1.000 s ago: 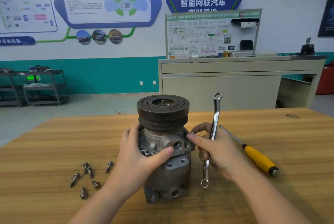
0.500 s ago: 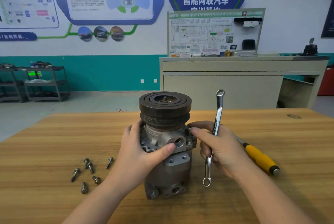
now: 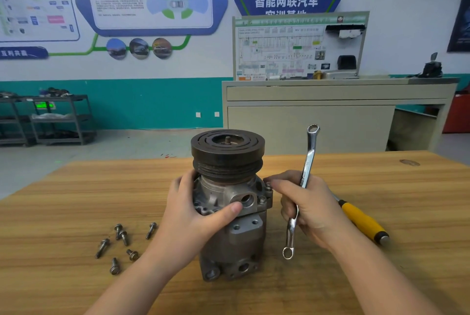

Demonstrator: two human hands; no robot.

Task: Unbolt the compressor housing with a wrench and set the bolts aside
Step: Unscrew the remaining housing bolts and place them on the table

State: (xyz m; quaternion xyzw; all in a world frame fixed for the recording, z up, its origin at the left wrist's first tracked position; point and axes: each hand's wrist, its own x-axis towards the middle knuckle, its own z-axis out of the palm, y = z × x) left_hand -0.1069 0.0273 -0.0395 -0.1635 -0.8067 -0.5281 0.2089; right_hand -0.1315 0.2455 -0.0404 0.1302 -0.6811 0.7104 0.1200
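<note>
Standing upright, the grey compressor (image 3: 232, 215) is gripped by the left hand (image 3: 189, 215); the right hand (image 3: 309, 206) clasps the wrench (image 3: 302, 182), fingertips on a flange bolt (image 3: 267, 185). Six loose bolts (image 3: 122, 243) lie at 9 o'clock, a yellow screwdriver (image 3: 363, 223) at 3.

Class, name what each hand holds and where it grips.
Left hand grips the compressor around its upper housing. Right hand holds the wrench mid-shaft, fingertips at a flange bolt.
</note>
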